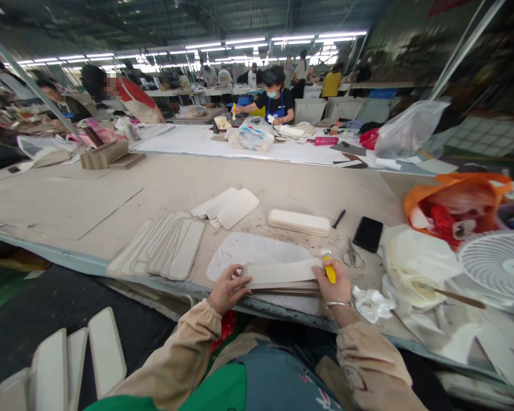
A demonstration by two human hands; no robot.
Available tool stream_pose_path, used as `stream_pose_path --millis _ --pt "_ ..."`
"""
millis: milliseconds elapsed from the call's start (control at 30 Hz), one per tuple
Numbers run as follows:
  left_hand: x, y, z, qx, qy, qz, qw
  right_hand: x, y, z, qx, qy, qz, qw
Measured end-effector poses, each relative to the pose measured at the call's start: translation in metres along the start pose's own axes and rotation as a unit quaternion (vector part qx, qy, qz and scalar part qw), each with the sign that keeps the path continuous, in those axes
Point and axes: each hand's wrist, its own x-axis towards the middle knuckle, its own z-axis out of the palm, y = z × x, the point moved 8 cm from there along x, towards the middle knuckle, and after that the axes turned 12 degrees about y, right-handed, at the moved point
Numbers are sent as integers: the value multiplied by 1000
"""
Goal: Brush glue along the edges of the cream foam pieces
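Observation:
A long cream-white strip [282,270] with rounded corners lies on a stack of thin panels [282,287] at the table's front edge. My left hand [228,290] pinches the strip's left end between thumb and fingers. At the right end, my right hand [334,282] grips the strip's edge and also keeps a small yellow-handled tool [330,270] in its fingers; the tool's exact kind is unclear. Behind the strip lies a whitish sheet [257,249]. Fanned-out edged panels [184,251] rest to the left, and loose white pieces [235,206] lie farther back.
To the right are scissors [352,256], a black phone [368,234], a white fan [503,265], an orange bag [415,200] and a glue-coated container with a stick [454,295]. A neat panel stack [298,221] sits mid-table. A co-worker [278,105] works across the table.

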Motion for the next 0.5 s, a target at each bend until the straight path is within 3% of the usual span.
stream_pose_path --millis 500 --pt "4 2 -4 -37 35 5 999 -4 -12 -2 -46 -7 -28 999"
